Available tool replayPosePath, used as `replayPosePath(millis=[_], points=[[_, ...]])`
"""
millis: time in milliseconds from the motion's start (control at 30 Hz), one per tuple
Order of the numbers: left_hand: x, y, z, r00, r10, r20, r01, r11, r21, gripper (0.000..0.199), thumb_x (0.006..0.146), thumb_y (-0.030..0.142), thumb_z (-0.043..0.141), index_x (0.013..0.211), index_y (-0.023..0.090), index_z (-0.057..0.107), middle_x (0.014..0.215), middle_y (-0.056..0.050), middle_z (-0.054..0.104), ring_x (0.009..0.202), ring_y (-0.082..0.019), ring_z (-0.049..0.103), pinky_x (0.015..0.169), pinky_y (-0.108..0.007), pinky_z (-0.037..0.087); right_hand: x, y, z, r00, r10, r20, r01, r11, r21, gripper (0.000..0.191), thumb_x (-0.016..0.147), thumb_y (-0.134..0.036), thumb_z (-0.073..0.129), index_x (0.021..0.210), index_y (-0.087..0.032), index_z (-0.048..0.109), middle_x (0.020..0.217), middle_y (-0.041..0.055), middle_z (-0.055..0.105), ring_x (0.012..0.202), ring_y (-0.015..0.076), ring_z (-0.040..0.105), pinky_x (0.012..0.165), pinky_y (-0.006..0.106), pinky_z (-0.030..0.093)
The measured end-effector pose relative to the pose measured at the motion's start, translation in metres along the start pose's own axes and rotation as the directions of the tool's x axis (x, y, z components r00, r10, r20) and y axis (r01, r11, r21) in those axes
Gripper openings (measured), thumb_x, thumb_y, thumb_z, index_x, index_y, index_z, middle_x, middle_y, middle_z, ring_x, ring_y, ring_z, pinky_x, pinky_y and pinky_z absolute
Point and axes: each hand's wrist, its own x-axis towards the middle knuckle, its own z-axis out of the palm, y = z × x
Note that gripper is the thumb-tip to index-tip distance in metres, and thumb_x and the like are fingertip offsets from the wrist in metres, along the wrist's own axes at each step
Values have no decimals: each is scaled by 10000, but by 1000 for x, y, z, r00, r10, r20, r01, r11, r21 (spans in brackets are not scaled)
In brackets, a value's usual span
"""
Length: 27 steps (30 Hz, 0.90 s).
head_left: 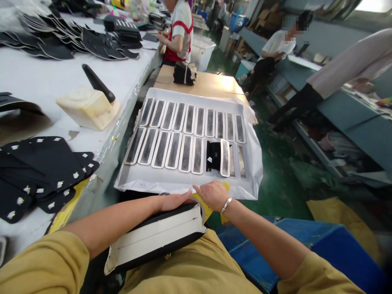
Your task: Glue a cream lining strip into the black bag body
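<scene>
White tray (pixel 162 176): beyond the lap. Black-and-white case (pixel 159 233): tilted on the lap, apparently being handled; moving it calls for steady support. Left hand (pixel 174 201): along its upper edge; right hand (pixel 213 195): near its end; closure of either indeterminable.

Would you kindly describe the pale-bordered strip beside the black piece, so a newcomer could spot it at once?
Look at the large white-lined tray just beyond the right hand, then at the nearer of its two rows. Towards that row's right end is a dark strip with a pale border; unlike its neighbours, it stands directly right of a black piece.
</scene>
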Motion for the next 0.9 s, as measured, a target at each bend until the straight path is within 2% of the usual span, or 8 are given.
replayPosePath(millis=[67,167,267,333,433,567,733,900], points=[[-1,0,2,999,-48,-3,48,998,-51,813,822,704,69,1222,177,542,1205,-37,588,1197,-243,431,1059,-345,237,0,1,-1,999,-30,-22,30,999,-12,682,942,-466,116,702,-162,677,684,126,674,704,240,650,641,314,424],[-3,0,5,995,-90,33,96,967,-236,865,810,707,8,1214,165,546,1157,-56,613,1154,-246,476,1032,-355,273,-1,3,-2,996,-72,-54,71,997,-24,652,946,-452,142,701,-172,678,688,111,681,683,231,649,603,298,408],[-6,-1,7,990,-135,35,138,908,-396,944,760,754,-17,1185,147,567,1093,-85,639,1052,-265,545,973,-384,333,1,5,-2,991,-117,-66,116,993,-26,627,949,-444,163,716,-181,683,694,97,687,668,218,648,582,286,390],[-7,-1,7,983,-183,9,169,886,-432,946,743,780,24,1160,140,582,1029,-96,659,970,-273,577,917,-395,374,4,8,-3,987,-153,-54,153,988,-18,630,949,-450,161,720,-187,686,714,93,692,675,213,648,579,281,383],[-8,1,6,978,-210,-4,191,900,-392,871,773,759,74,1122,160,603,944,-85,674,884,-255,597,861,-378,400,12,13,-7,974,-227,8,227,974,9,661,941,-479,140,708,-192,689,736,96,695,687,211,649,564,276,372],[-6,3,3,985,-170,40,174,935,-308,851,786,739,42,1078,185,619,902,-71,667,851,-237,593,830,-354,404,20,18,-11,950,-298,89,298,954,16,664,929,-508,156,711,-191,697,743,104,697,697,222,650,553,275,367],[-5,-1,-1,955,-273,-115,258,957,-134,849,763,770,84,1007,179,642,853,-61,664,800,-231,585,781,-325,405,19,16,-3,959,-281,23,281,960,9,624,940,-466,179,740,-192,703,759,107,700,716,212,647,610,286,379],[-5,5,-3,936,-310,-169,317,948,12,892,762,763,30,1007,161,641,859,-64,663,788,-233,579,774,-329,407,19,16,2,964,-265,34,263,964,37,641,944,-465,160,734,-186,698,754,99,697,713,207,649,602,276,375]])
